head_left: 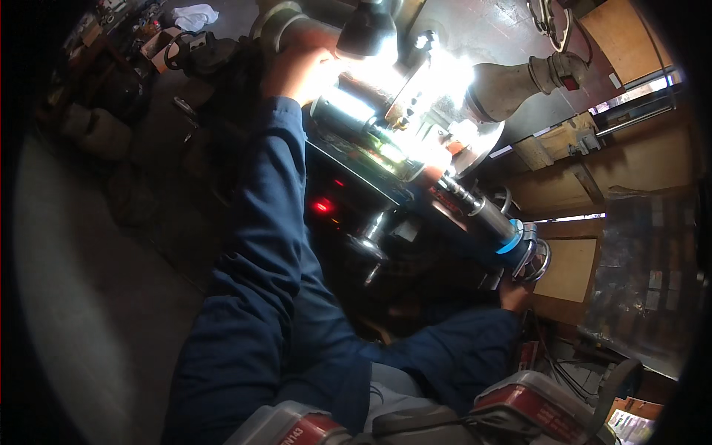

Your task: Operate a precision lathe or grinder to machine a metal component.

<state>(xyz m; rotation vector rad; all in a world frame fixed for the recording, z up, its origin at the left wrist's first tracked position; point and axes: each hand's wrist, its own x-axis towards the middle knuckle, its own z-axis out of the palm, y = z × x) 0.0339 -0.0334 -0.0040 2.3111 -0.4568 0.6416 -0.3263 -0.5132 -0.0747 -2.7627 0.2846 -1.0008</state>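
Note:
A lathe-like machine (356,167) stretches diagonally in front of me, its middle washed out by strong lamp light. My left hand (300,63) reaches over its far left end, beside the dark lamp head (368,33). Glare and blur hide the left fingers, so what they touch cannot be made out. Toward the lower right, a metal cylinder (489,220) with a blue ring (510,237) leads to a chrome handwheel (544,259). My right hand (515,293) is closed at the handwheel's lower edge, with its fingers partly in shadow.
A second lamp with a beige shade (512,89) stands across the machine. Below the machine's front edge are a shiny crank handle (371,241) and a red light (321,206). Wooden boards (623,159) and a plastic-covered rack (645,274) line the right side. Cluttered equipment (204,55) sits far left.

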